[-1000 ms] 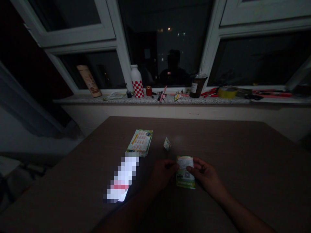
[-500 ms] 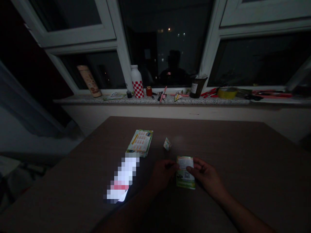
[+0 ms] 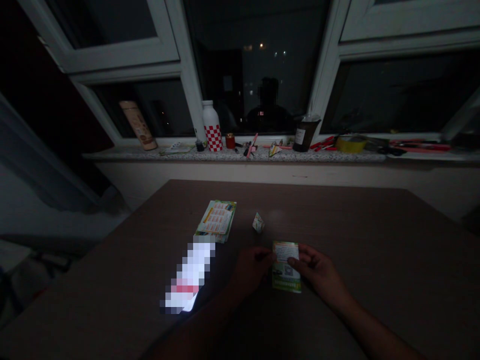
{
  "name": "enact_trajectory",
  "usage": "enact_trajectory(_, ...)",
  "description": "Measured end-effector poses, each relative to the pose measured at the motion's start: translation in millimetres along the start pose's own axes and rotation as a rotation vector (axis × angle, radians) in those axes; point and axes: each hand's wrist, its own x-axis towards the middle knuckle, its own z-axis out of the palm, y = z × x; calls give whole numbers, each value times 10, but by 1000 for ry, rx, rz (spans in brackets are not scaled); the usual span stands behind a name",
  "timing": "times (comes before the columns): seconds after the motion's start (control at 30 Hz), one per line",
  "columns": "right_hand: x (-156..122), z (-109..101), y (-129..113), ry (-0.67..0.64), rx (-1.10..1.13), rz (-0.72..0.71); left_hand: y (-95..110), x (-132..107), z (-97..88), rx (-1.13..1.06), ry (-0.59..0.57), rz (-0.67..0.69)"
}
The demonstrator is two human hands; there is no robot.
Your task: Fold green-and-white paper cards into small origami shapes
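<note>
Between my hands is a green and white printed card (image 3: 286, 277) with small text and a square code. My left hand (image 3: 253, 267) pinches its left edge near the top. On the other side my right hand (image 3: 318, 267) grips it, thumb on the face and fingers behind. Just beyond the card, a small folded paper piece (image 3: 258, 223) stands on the table. To the left lies a stack of similar cards (image 3: 217, 218), the top one printed with a calendar-like grid. Nearer to me a lit phone (image 3: 190, 275), its screen blurred out, rests beside my left forearm.
The brown table (image 3: 337, 215) reaches to the wall below the window. Along the sill (image 3: 232, 156) stand a beige flask (image 3: 138, 125), a red-checked white bottle (image 3: 212, 127), a small red jar (image 3: 230, 141), a dark drink cup (image 3: 305, 134) and a yellow tape roll (image 3: 350, 144). The room is dim.
</note>
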Motion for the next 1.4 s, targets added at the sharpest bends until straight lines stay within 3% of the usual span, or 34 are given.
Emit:
enact_trajectory(0.37,-21,29,-101,-13,-34,16,2,-2,-6,56,12,13)
enact_trajectory(0.83,-12,14,-59,-4,-37,19,95,-64,8,108,68,40)
enact_trajectory(1.17,0,-9,-20,-44,4,3,4,-23,-22,70,-5,62)
enact_trajectory(1.4,4,-23,0,8,2,9,-9,10,-34,26,-16,76)
